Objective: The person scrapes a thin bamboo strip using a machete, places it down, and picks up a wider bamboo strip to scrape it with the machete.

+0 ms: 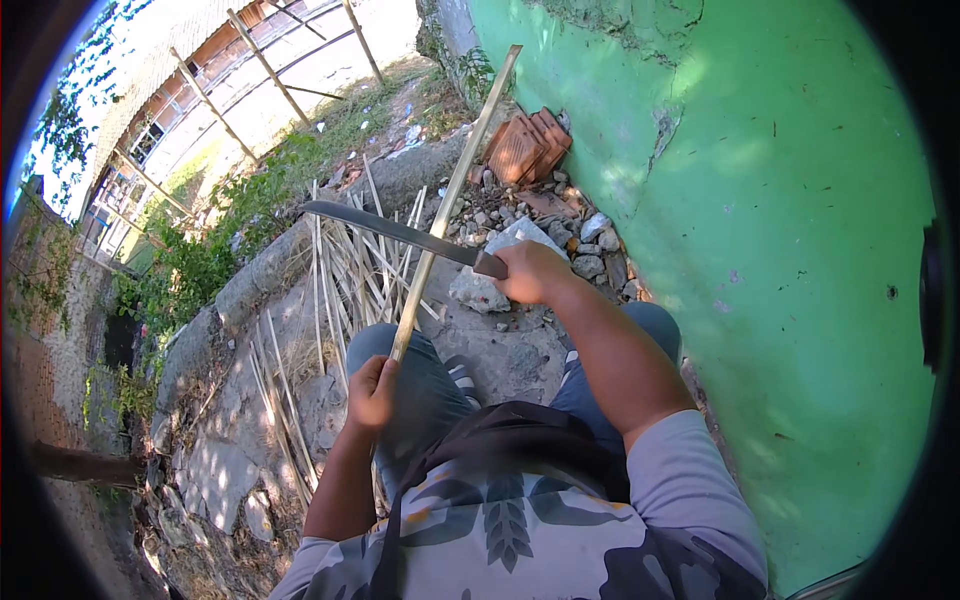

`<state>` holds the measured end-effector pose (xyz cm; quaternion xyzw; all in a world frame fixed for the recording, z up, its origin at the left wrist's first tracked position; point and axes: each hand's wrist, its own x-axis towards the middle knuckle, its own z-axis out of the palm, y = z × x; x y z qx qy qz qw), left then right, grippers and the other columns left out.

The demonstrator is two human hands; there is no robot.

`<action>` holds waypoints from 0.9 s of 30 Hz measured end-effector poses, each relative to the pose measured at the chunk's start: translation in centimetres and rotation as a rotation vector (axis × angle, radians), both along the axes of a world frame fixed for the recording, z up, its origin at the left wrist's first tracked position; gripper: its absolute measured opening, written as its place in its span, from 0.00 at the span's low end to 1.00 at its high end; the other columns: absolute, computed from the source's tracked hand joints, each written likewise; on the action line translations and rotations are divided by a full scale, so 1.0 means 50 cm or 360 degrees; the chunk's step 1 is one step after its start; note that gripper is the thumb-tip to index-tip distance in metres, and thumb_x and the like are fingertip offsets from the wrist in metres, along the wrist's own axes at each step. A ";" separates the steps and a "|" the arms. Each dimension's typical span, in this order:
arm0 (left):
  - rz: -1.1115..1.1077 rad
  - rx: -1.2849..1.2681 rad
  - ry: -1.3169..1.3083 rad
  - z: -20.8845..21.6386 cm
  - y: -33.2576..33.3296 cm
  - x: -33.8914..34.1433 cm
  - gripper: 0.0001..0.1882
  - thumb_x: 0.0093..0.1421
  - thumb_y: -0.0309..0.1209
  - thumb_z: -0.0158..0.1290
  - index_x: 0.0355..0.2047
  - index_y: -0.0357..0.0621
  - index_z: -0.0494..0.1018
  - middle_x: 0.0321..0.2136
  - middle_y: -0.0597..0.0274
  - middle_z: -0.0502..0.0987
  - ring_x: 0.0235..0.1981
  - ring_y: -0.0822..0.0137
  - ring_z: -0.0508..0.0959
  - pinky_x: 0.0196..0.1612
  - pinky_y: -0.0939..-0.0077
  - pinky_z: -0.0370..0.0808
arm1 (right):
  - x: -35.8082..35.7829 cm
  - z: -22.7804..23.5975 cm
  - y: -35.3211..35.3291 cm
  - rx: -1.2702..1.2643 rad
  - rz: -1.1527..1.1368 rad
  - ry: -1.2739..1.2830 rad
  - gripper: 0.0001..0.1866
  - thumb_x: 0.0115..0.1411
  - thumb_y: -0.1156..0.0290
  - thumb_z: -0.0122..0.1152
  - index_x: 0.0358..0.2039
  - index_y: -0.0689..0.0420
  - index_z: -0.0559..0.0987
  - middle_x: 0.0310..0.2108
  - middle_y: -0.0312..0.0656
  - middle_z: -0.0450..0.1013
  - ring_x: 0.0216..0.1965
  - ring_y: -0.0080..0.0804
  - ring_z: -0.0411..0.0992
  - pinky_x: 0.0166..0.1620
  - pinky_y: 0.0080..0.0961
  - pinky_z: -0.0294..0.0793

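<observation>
Nearest to my camera is the wearer's patterned shirt (450, 550), with bent knees in blue jeans (430, 420) beyond it. From where I sit, I see the left hand (372, 392) clenched around the lower end of a long strip (456, 196), beside the left knee. The right hand (530, 272) is wrapped firmly around the handle of a long knife (390, 228), whose dark blade points left and crosses the strip partway along. From overhead I can't tell whether the edge bites into the strip or merely lies by it.

I judge the step in hand to be shaving or trimming the strip, with the left hand as the clamp and the right as the cutter. As I read it, the next move calls for a firm hold on the lower end, a shallow blade angle and an even stroke, with the edge kept well clear of the left fingers and the knee.

The strip is pale straw-coloured, narrow and nearly straight, like split bamboo. It slants away from the left hand, its far end raised toward the green wall (780, 250). Similar strips lie in a loose pile (345, 265) on the ground ahead and to the left. Beyond the right hand I see rubble (590, 266) and stacked orange tiles (520, 152).
</observation>
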<state>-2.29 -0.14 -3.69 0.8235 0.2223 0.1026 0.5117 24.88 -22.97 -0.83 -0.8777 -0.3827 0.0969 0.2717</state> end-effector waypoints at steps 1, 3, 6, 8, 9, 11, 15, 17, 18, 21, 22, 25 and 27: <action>0.0012 -0.0028 -0.0029 -0.006 0.002 -0.001 0.15 0.72 0.36 0.50 0.37 0.34 0.77 0.23 0.73 0.71 0.25 0.81 0.67 0.28 0.80 0.66 | -0.006 0.005 0.002 -0.0045 0.0066 -0.0020 0.11 0.53 0.61 0.64 0.36 0.48 0.83 0.36 0.44 0.81 0.42 0.48 0.79 0.45 0.45 0.77; 0.0025 -0.0056 -0.0054 -0.010 0.002 -0.002 0.15 0.72 0.36 0.50 0.37 0.34 0.77 0.23 0.73 0.71 0.25 0.81 0.67 0.27 0.80 0.66 | -0.026 0.015 0.013 -0.0133 0.0169 -0.0057 0.11 0.53 0.61 0.64 0.36 0.47 0.83 0.36 0.44 0.81 0.42 0.48 0.79 0.45 0.45 0.77; 0.0051 0.0053 -0.0020 -0.005 -0.006 -0.002 0.15 0.72 0.36 0.51 0.36 0.34 0.77 0.21 0.73 0.71 0.24 0.81 0.66 0.27 0.79 0.65 | -0.034 0.034 0.011 -0.0273 0.0305 -0.0154 0.10 0.53 0.62 0.64 0.37 0.45 0.83 0.36 0.42 0.81 0.42 0.47 0.80 0.45 0.44 0.77; 0.0026 0.0109 0.0002 0.005 -0.013 0.001 0.15 0.72 0.36 0.51 0.36 0.35 0.76 0.20 0.73 0.70 0.23 0.81 0.66 0.26 0.79 0.65 | -0.021 0.032 0.007 -0.0327 0.0336 -0.0216 0.10 0.53 0.62 0.63 0.37 0.45 0.83 0.36 0.42 0.81 0.42 0.47 0.80 0.45 0.44 0.77; 0.0027 0.0109 0.0001 0.012 -0.018 0.003 0.15 0.72 0.36 0.51 0.36 0.35 0.76 0.20 0.73 0.70 0.23 0.81 0.66 0.26 0.79 0.65 | -0.009 0.025 0.004 -0.0311 0.0278 -0.0172 0.10 0.53 0.61 0.64 0.36 0.46 0.83 0.35 0.44 0.81 0.41 0.48 0.79 0.44 0.44 0.77; 0.0021 0.0144 0.0047 0.025 -0.026 0.007 0.14 0.72 0.35 0.51 0.36 0.35 0.76 0.20 0.73 0.70 0.23 0.81 0.66 0.25 0.78 0.65 | 0.002 0.007 -0.002 -0.0296 0.0217 -0.0130 0.10 0.54 0.60 0.64 0.35 0.47 0.83 0.35 0.45 0.81 0.39 0.49 0.79 0.43 0.44 0.77; 0.0016 0.0140 -0.0001 0.021 -0.022 0.004 0.14 0.72 0.35 0.51 0.36 0.35 0.76 0.20 0.73 0.70 0.23 0.81 0.66 0.25 0.78 0.65 | 0.007 -0.001 0.000 -0.0128 -0.0105 0.0042 0.10 0.56 0.61 0.62 0.36 0.48 0.83 0.37 0.47 0.81 0.41 0.49 0.79 0.43 0.44 0.76; 0.0007 0.0158 -0.0026 0.009 -0.012 0.002 0.14 0.72 0.35 0.51 0.36 0.35 0.76 0.20 0.72 0.70 0.23 0.80 0.66 0.25 0.78 0.65 | 0.004 -0.003 0.002 -0.0118 -0.0115 0.0040 0.09 0.56 0.61 0.61 0.36 0.48 0.83 0.37 0.47 0.80 0.42 0.49 0.79 0.44 0.44 0.76; 0.0008 0.0158 -0.0025 0.005 -0.009 0.001 0.14 0.72 0.35 0.51 0.36 0.35 0.76 0.20 0.72 0.70 0.23 0.80 0.66 0.25 0.78 0.65 | -0.005 0.007 0.005 -0.0174 -0.0045 0.0041 0.10 0.56 0.62 0.61 0.37 0.47 0.83 0.37 0.46 0.81 0.43 0.49 0.79 0.45 0.43 0.77; 0.0014 0.0143 -0.0019 0.001 -0.007 -0.001 0.14 0.72 0.35 0.51 0.36 0.34 0.76 0.20 0.72 0.70 0.23 0.80 0.67 0.26 0.78 0.66 | -0.028 0.019 0.012 -0.0226 0.0139 -0.0032 0.10 0.54 0.62 0.62 0.37 0.47 0.83 0.36 0.45 0.81 0.42 0.49 0.79 0.45 0.43 0.77; 0.0023 0.0145 0.0000 0.004 -0.009 0.002 0.14 0.72 0.35 0.51 0.36 0.34 0.76 0.20 0.72 0.70 0.23 0.80 0.67 0.26 0.78 0.66 | -0.035 0.022 0.014 -0.0223 0.0249 -0.0106 0.10 0.54 0.61 0.63 0.37 0.48 0.82 0.36 0.45 0.81 0.42 0.49 0.79 0.44 0.44 0.77; 0.0035 0.0152 0.0047 0.012 -0.016 0.003 0.14 0.72 0.35 0.51 0.36 0.35 0.76 0.20 0.72 0.70 0.23 0.80 0.66 0.26 0.78 0.66 | -0.040 0.038 0.015 -0.0329 0.0344 -0.0180 0.10 0.52 0.63 0.63 0.36 0.47 0.82 0.34 0.44 0.81 0.40 0.49 0.79 0.43 0.44 0.78; 0.0036 0.0157 0.0077 0.015 -0.018 0.004 0.14 0.72 0.36 0.51 0.37 0.35 0.76 0.20 0.72 0.70 0.23 0.80 0.66 0.26 0.78 0.66 | -0.031 0.035 0.014 -0.0348 0.0376 -0.0147 0.10 0.52 0.63 0.63 0.36 0.47 0.82 0.34 0.45 0.81 0.40 0.49 0.79 0.43 0.44 0.78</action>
